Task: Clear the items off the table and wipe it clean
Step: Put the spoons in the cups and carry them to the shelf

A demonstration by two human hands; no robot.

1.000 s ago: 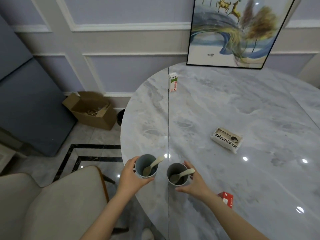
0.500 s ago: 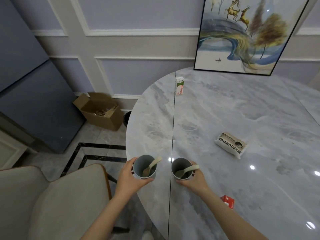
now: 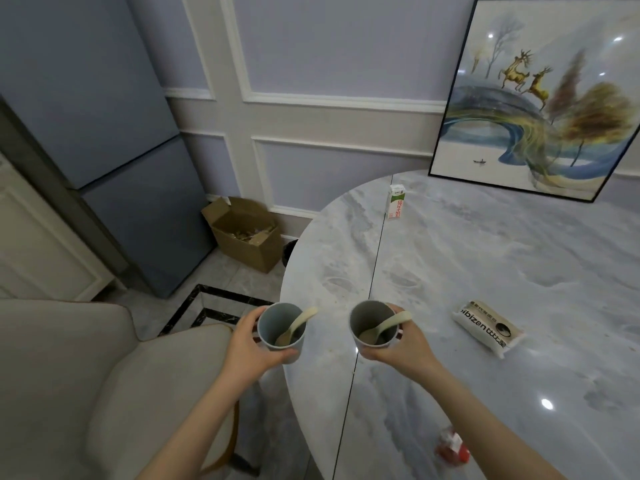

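**Two cups lifted, more left to clear**

At nine o'clock sits a padded chair, with a cardboard box on the floor at about eleven. The left hand has its fingers curled round a blue-grey cup with a pale spoon standing in it, held over the bench's left edge. Just to its right, the right hand grips a second cup, which also holds a spoon; whether either cup touches the bench cannot be told.

On the bench, a small carton stands upright at twelve o'clock, near a framed painting leaning on the wall at one. A soft packet lies at three o'clock and a red wrapper, blurred, at five, beside the right forearm.

The clearing step looks to be in hand and early. The next move likely calls for carrying both cups away level, so the spoons stay put, then fetching the carton, packet and wrapper before any wiping.
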